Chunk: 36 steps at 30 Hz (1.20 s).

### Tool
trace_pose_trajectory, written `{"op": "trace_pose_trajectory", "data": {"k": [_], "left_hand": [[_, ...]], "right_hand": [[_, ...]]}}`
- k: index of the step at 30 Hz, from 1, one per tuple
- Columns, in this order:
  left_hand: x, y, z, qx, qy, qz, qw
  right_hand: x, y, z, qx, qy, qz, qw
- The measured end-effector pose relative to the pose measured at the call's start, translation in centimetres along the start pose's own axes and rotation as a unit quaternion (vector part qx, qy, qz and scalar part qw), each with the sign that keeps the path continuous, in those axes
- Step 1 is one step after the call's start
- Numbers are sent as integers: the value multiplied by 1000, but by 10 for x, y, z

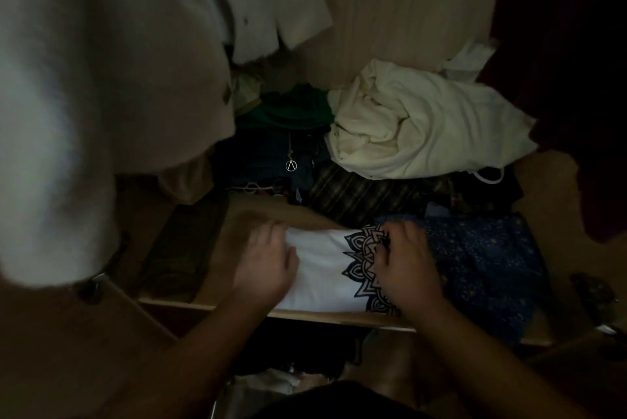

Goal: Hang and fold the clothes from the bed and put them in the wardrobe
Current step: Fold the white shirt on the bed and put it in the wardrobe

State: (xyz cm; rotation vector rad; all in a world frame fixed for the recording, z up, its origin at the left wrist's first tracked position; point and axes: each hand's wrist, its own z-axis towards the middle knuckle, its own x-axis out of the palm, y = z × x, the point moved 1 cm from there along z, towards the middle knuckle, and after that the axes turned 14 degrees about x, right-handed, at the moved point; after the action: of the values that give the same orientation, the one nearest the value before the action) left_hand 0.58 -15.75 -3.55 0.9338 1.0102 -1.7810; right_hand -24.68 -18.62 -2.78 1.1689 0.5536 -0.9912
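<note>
Step in hand: stowing one folded shirt (pixel 322 269), white with a dark mandala print, on a wardrobe shelf (pixel 230 249).
Shirt position: lay flat at the shelf's front edge, about midway along it, print toward the right.
Left hand (pixel 268 266): lay on the shirt's left edge, fingers fairly straight, thumb on top; read as pressing, not grasping.
Right hand (pixel 409 271): sat on the print, fingers bent, knuckles up; could not tell whether it pinched cloth or only pressed.
Done (judged): this shirt folded and on the shelf. Blue cloth (pixel 485 266), folded, touched its right side at the front right corner.
Hung (judged): pale garments (pixel 101 62) hung upper left; a dark red garment (pixel 576 79) hung at the right.
Left (judged): hands not yet off the shirt. Bed not in view, so the count of clothes remaining is unknown.
Untidy stock: cream bundle (pixel 417 123), crumpled, at the back right corner; green garment (pixel 291 110) on a dark pile (pixel 271 161) at the back, near the middle; striped cloth (pixel 359 195) between bundle and shirt. May need refolding.
Shelf: light wood, bare strip left of the shirt; a dark flat item (pixel 183 242) near the left edge, unidentified.
Room: dim; wardrobe back panel (pixel 407 1) pale wood. Light too low for fine detail.
</note>
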Motion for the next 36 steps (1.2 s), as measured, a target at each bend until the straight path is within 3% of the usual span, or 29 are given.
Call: {"op": "trace_pose_trajectory", "data": {"k": [3,7,12,16,23,28,36], "left_hand": [[13,-26,0,69,54,28,996],[42,-22,-7,83,197,96,972],[50,-14,3,83,207,106,969],[47,-17,1,71,215,102,969],[24,-37,5,49,217,65,973],[2,-62,-19,58,162,-27,985],[-41,-102,-97,207,207,-133,947]], "right_hand": [[10,11,-2,-105,51,-19,993],[37,2,-17,-90,162,-173,967],[47,-1,-12,-60,183,-201,960],[47,-2,-13,-57,180,-177,966],[29,-6,2,-46,252,-89,963],[-24,-4,-35,16,196,-49,979],[-99,9,-193,115,89,-100,984]]}}
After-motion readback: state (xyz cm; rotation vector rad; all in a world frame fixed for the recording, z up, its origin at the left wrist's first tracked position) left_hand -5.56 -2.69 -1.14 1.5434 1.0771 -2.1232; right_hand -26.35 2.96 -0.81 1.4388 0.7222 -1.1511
